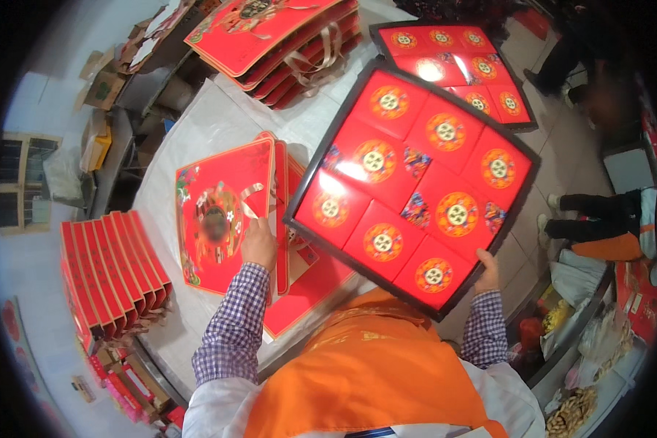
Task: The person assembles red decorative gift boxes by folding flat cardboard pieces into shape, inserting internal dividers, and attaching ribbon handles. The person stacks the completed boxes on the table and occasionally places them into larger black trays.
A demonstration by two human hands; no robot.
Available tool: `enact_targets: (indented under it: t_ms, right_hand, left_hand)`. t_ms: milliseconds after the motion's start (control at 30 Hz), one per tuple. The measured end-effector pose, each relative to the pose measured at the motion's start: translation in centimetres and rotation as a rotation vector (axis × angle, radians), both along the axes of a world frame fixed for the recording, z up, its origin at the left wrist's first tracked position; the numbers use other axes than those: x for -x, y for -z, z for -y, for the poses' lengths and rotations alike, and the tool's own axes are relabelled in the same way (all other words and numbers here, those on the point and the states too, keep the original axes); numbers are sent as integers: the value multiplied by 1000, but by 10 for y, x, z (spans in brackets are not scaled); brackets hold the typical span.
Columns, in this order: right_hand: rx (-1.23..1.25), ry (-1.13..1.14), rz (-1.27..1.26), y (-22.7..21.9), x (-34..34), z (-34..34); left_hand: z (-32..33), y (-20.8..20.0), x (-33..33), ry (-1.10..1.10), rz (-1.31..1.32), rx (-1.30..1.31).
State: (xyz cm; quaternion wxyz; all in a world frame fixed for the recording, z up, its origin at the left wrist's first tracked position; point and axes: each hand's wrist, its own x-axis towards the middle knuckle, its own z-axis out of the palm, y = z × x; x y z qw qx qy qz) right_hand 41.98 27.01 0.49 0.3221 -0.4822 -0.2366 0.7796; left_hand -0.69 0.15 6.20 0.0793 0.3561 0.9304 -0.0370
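Note:
My right hand [487, 271] grips the near right edge of a black-rimmed tray [522, 191], which is tilted over the table's right side. Several red square boxes with round orange-and-gold emblems fill the tray. My left hand [260, 245] is closed on the upper edge of a red gift bag [248, 164], close to its pale ribbon handle [251, 191]. Flowers and a round gold design decorate the bag's face. The fingertips of my left hand are partly hidden. Under the bag and the tray lies another flat red piece [299, 301].
A stack of red gift bags [270, 36] with ribbon handles lies at the far side of the white-covered table [204, 120]. More bags [113, 266] stand in a row at left. A second filled tray [515, 80] is at far right. People's legs [591, 206] show at right.

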Motion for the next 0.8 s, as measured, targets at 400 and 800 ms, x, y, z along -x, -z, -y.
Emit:
enact_targets:
  t_ms: [400,800]
  right_hand:
    - [-87,-379,52,3,10,159]
    - [-29,-454,-47,9,14,229]
  left_hand:
    - [68,-1,-16,188,-141,-158]
    - [106,55,-11,209,-150,-182]
